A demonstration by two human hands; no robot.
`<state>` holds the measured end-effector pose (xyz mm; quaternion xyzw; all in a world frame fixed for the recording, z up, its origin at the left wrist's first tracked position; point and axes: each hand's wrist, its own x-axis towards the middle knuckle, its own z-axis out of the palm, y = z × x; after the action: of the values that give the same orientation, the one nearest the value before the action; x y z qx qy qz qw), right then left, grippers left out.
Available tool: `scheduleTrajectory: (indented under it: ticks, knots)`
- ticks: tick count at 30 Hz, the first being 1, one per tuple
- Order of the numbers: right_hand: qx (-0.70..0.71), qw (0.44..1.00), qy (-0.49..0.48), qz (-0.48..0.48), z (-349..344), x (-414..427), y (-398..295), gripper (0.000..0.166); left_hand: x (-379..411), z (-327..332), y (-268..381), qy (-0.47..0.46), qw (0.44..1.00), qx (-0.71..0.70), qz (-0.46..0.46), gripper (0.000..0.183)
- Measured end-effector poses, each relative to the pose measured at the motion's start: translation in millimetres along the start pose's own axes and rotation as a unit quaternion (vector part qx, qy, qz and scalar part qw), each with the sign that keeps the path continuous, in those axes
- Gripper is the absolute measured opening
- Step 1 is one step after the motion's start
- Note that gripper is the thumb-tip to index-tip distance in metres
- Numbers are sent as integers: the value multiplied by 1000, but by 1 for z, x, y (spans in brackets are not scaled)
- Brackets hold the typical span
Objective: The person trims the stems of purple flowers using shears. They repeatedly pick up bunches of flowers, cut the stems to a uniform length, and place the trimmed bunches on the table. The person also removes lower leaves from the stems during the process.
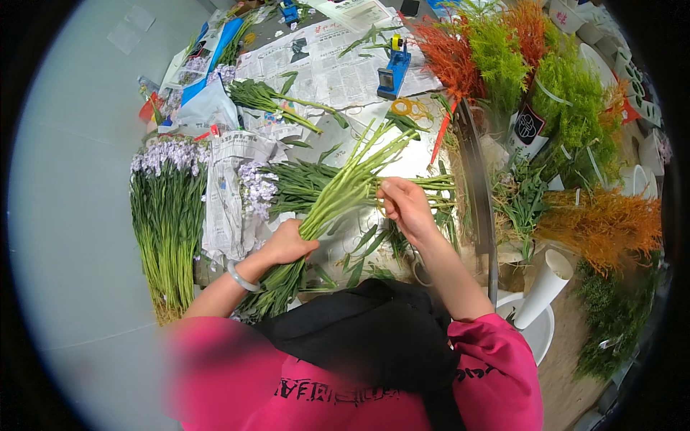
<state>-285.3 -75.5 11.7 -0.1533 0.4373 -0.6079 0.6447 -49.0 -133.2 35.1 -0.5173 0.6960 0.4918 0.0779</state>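
My left hand (288,241) is closed around a bunch of green flower stems (339,188), whose bare ends point up and away to the right. The bunch's leafy part hangs below that hand, near my body. My right hand (403,204) is beside the stems, thumb and fingertips pinched together on what looks like a thin yellow rubber band (380,207). Behind the held stems, lilac-flowered stock stems (302,186) lie across the table, with their blooms to the left. Loose leaves (366,242) are scattered on the table.
A large bundle of lilac flowers (167,215) lies at the left by crumpled newspaper (226,188). A blue tape dispenser (394,70), yellow rubber bands (404,106) and a red-handled tool (442,134) are farther back. A metal rail (477,161) borders orange and green foliage (560,81) at right.
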Motion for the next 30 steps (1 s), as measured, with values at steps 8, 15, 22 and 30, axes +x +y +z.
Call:
scheduleTrajectory:
  ticks: [8, 15, 22, 30]
  knots:
    - [-282, 957, -26, -61, 7, -28, 42, 14, -12, 14, 8, 21, 999, 19, 15, 19]
    - [-448, 867, -177, -128, 39, -55, 45, 18, -17, 22, 9, 10, 996, 63, 54, 21]
    - [-459, 768, -442, 69, 30, 2, -41, 19, -68, 42, -6, -71, 911, 353, 200, 36]
    - [162, 913, -222, 301, -65, -12, 48, 15, -57, -12, 22, 35, 974, 178, 136, 24]
